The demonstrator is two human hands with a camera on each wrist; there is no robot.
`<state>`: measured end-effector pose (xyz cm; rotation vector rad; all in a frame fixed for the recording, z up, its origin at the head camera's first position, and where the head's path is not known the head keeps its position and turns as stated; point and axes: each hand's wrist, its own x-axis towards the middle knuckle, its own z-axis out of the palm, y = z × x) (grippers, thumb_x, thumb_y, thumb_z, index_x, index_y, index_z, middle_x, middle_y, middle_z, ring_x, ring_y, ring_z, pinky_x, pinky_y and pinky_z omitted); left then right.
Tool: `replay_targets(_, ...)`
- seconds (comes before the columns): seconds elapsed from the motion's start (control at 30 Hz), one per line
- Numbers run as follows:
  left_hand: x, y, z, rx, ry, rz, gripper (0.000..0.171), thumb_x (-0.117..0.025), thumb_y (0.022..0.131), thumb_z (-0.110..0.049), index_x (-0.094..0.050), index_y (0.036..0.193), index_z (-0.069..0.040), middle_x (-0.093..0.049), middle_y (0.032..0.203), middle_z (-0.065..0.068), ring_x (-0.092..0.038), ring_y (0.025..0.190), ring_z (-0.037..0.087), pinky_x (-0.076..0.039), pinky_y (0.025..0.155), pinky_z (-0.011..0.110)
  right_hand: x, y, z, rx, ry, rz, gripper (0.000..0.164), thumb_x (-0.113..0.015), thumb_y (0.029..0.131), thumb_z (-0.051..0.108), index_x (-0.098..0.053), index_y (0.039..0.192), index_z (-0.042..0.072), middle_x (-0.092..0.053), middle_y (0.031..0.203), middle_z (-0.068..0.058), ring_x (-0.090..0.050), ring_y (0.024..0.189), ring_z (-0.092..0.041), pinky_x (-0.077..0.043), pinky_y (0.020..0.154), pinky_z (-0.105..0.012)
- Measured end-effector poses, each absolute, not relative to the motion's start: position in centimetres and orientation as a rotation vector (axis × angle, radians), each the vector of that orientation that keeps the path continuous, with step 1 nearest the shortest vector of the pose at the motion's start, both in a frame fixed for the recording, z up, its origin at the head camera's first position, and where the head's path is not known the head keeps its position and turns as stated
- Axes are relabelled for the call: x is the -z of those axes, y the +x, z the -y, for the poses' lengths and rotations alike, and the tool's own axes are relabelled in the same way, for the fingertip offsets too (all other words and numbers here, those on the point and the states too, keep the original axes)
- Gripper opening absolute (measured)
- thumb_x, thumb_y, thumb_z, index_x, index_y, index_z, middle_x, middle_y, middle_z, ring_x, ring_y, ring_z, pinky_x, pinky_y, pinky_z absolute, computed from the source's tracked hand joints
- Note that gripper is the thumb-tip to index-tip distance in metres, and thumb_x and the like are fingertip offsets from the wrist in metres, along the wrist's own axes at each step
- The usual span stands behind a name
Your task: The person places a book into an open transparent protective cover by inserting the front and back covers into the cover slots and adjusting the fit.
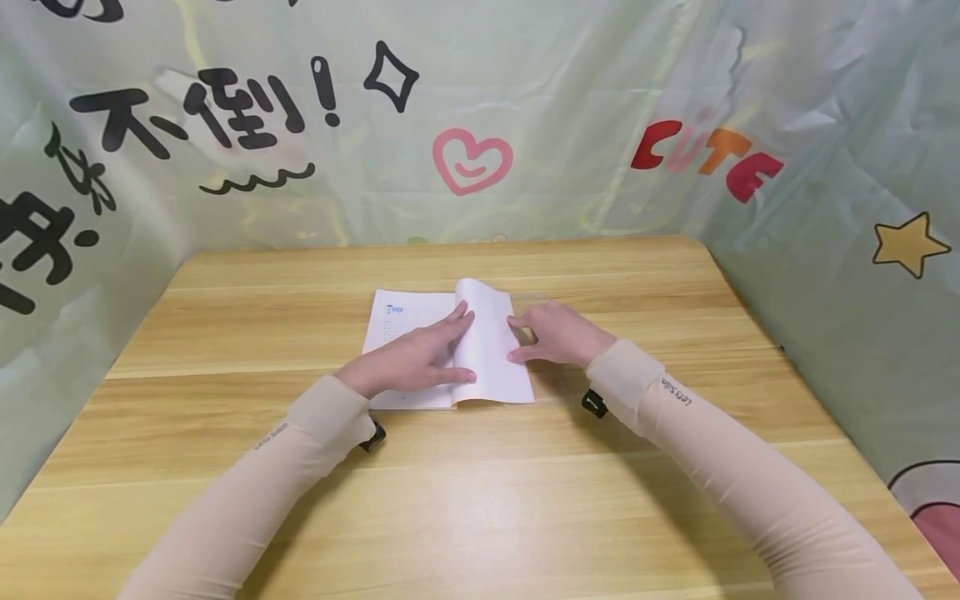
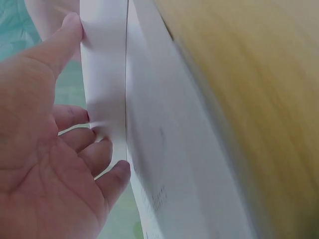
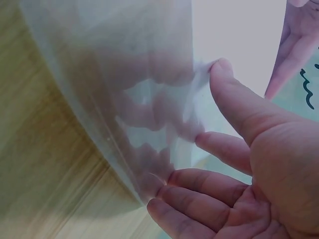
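A booklet (image 1: pixel 408 400) with white pages lies open on the table, its left page printed with a small blue heading. One white leaf (image 1: pixel 491 350) bends up and over on the right side. My left hand (image 1: pixel 416 354) rests across the booklet, its fingertips and thumb spread on the bent leaf. At the leaf's right edge is my right hand (image 1: pixel 562 333), thumb and forefinger apart and touching it. In the right wrist view, its fingertips press a clear plastic sheet (image 3: pixel 114 89) that overlaps the white leaf (image 3: pixel 234 35).
The wooden table (image 1: pixel 480 500) reaches around the booklet on all sides. Behind it hangs a pale printed cloth (image 1: pixel 562 125) with a heart, letters and a star. Both forearms wear beige sleeves (image 1: pixel 720 467) with small black straps (image 1: pixel 595 404) at the wrists.
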<state>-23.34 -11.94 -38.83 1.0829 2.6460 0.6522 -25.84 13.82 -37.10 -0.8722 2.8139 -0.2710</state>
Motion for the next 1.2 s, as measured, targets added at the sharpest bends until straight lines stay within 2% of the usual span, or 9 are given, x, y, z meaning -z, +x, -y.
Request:
replay_targets(0.07, 39.0, -23.3, 11.6, -0.64, 1.079, -2.645, 0.097, -0.057, 0.087, -0.06, -0.014, 0.156, -0.007, 0.001, 0.16, 0.006, -0.013, 0.142, 0.019, -0.019, 0.111, 0.035, 37.1, -25.9, -13.8, 0.274, -0.859, -2.811, 0.072, -0.074, 0.081, 0.043, -0.054, 0.134, 0.0, -0.066, 0.082, -0.009, -0.04, 0.061, -0.014, -0.04, 0.064, -0.029)
replay_targets(0.13, 39.0, -23.3, 11.2, -0.625, 1.07, -2.643, 0.097, -0.058, 0.087, -0.059, -0.014, 0.156, -0.007, 0.001, 0.16, 0.006, -0.011, 0.142, 0.019, -0.018, 0.111, 0.035, 37.1, -25.9, -13.7, 0.272, -0.85, -2.806, 0.073, -0.074, 0.08, 0.044, -0.053, 0.135, 0.0, -0.05, 0.06, 0.0, -0.031, 0.053, -0.011, -0.037, 0.056, -0.027)
replay_targets(0.2, 39.1, -23.3, 10.9, -0.604, 1.074, -2.644, 0.096, -0.058, 0.088, -0.059, -0.014, 0.156, -0.006, 0.001, 0.16, 0.007, -0.01, 0.142, 0.02, -0.018, 0.111, 0.035, 37.0, -25.9, -13.7, 0.273, -0.839, -2.8, 0.074, -0.074, 0.08, 0.044, -0.052, 0.136, 0.0, -0.035, 0.051, 0.004, -0.026, 0.049, -0.01, -0.034, 0.051, -0.026)
replay_targets(0.27, 39.2, -23.2, 10.7, -0.59, 1.079, -2.642, 0.096, -0.057, 0.088, -0.059, -0.014, 0.155, -0.005, 0.001, 0.16, 0.008, -0.008, 0.143, 0.02, -0.016, 0.112, 0.035, 37.0, -25.9, -13.7, 0.277, -0.83, -2.798, 0.075, -0.074, 0.08, 0.044, -0.052, 0.137, 0.001, -0.031, 0.048, 0.006, -0.026, 0.046, -0.008, -0.033, 0.048, -0.025)
replay_targets(0.53, 38.6, -23.4, 11.3, -0.519, 1.084, -2.626, 0.104, -0.062, 0.083, -0.06, -0.013, 0.155, -0.002, -0.002, 0.159, 0.01, -0.01, 0.142, 0.02, -0.017, 0.111, 0.033, 37.0, -25.8, -13.7, 0.282, -0.808, -2.787, 0.076, -0.075, 0.079, 0.044, -0.051, 0.138, 0.002, -0.029, 0.047, 0.006, -0.025, 0.045, -0.008, -0.032, 0.048, -0.024)
replay_targets(0.77, 38.3, -23.6, 12.0, -0.464, 1.091, -2.602, 0.108, -0.067, 0.077, -0.062, -0.017, 0.155, -0.007, -0.005, 0.159, 0.01, -0.007, 0.143, 0.027, -0.016, 0.111, 0.045, 36.7, -25.7, -13.7, 0.261, -0.826, -2.793, 0.075, -0.075, 0.079, 0.045, -0.052, 0.137, 0.002, -0.028, 0.05, 0.006, -0.026, 0.047, -0.01, -0.033, 0.05, -0.026)
replay_targets(0.9, 38.7, -23.7, 11.9, -0.473, 1.118, -2.599, 0.107, -0.065, 0.078, -0.063, -0.017, 0.155, -0.007, -0.005, 0.159, 0.011, -0.008, 0.143, 0.028, -0.016, 0.11, 0.049, 36.7, -25.6, -13.7, 0.253, -0.855, -2.803, 0.075, -0.075, 0.079, 0.044, -0.053, 0.136, 0.001, -0.033, 0.053, 0.005, -0.031, 0.051, -0.012, -0.036, 0.054, -0.027)
replay_targets(1.1, 38.9, -23.7, 11.4, -0.452, 1.135, -2.613, 0.107, -0.064, 0.079, -0.064, -0.016, 0.155, -0.006, -0.005, 0.158, 0.013, -0.011, 0.142, 0.028, -0.016, 0.11, 0.05, 36.8, -25.8, -13.6, 0.247, -0.834, -2.816, 0.074, -0.075, 0.079, 0.045, -0.054, 0.136, 0.003, -0.048, 0.062, -0.003, -0.04, 0.059, -0.017, -0.04, 0.06, -0.028)
replay_targets(1.2, 38.8, -23.6, 11.2, -0.441, 1.128, -2.611, 0.107, -0.064, 0.079, -0.063, -0.016, 0.155, -0.005, -0.004, 0.158, 0.014, -0.01, 0.142, 0.028, -0.016, 0.11, 0.049, 36.9, -25.8, -13.7, 0.236, -0.814, -2.818, 0.075, -0.075, 0.078, 0.046, -0.054, 0.136, 0.004, -0.047, 0.062, -0.002, -0.039, 0.059, -0.017, -0.039, 0.059, -0.028)
